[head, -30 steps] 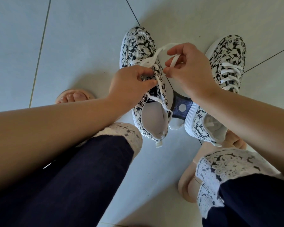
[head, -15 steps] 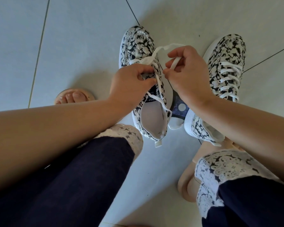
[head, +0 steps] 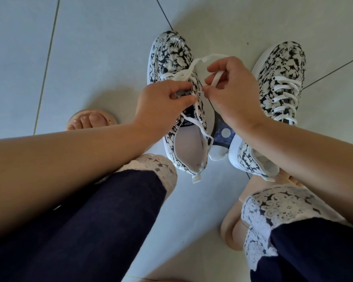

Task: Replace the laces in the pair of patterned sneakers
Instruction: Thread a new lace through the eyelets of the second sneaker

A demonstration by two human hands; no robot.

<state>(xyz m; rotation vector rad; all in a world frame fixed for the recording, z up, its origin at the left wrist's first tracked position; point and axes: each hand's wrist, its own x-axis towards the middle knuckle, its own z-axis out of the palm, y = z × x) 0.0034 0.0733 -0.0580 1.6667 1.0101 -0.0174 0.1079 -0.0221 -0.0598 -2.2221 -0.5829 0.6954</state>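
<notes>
Although half a second has passed, almost nothing has shifted: both hands have kept their places above the shoes, and the lace loop arches as it did.

The pale tiled floor [head: 86,47] fills the view. The person's dark trousers [head: 94,231], cuffed in white lacework, come in from the bottom edge. On the floor between the knees stands the half-laced sneaker [head: 171,51], toe pointing away and opening toward the person. The fully laced sneaker [head: 283,64] lies just beside it, its heel near a beige sandal [head: 230,231]. A dark insole-like piece [head: 220,135] lies between the two shoes.

The left hand [head: 161,106] rests on the half-laced sneaker with its fingers curled. Its thumb [head: 183,100] and forefinger pinch the eyelet edge where the white lace [head: 210,57] crosses. The right hand [head: 234,92] hovers close by, nearly touching the left. Its fingers [head: 213,67] are bent tightly round the lace, one end running between two of them. Its fingertips pinch the lace at the eyelets. From the shoe's upper eyelets the lace rises in a loop into the right hand's grip.
</notes>
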